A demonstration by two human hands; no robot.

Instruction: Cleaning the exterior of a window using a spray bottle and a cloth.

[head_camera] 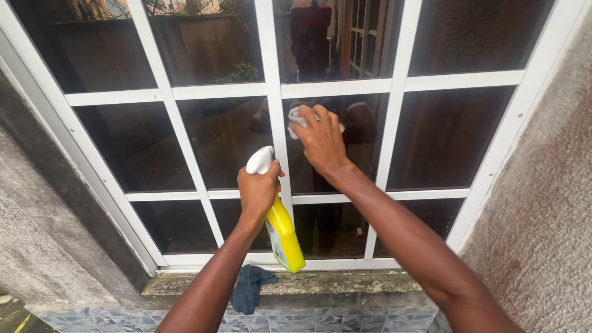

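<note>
My left hand (pixel 258 190) grips a yellow spray bottle (pixel 285 237) with a white trigger head (pixel 260 160), held tilted in front of the window's centre bar. My right hand (pixel 320 140) presses a white cloth (pixel 297 117) flat against a dark glass pane of the white-framed window (pixel 336 86), in the middle row just right of centre. Most of the cloth is hidden under my fingers. The glass reflects a person and the yard behind.
A dark blue rag (pixel 250 288) hangs over the mossy concrete sill (pixel 345 285) below the window. Rough grey plastered walls (pixel 542 216) flank the frame on both sides. Patterned blue tiles (pixel 345 320) run under the sill.
</note>
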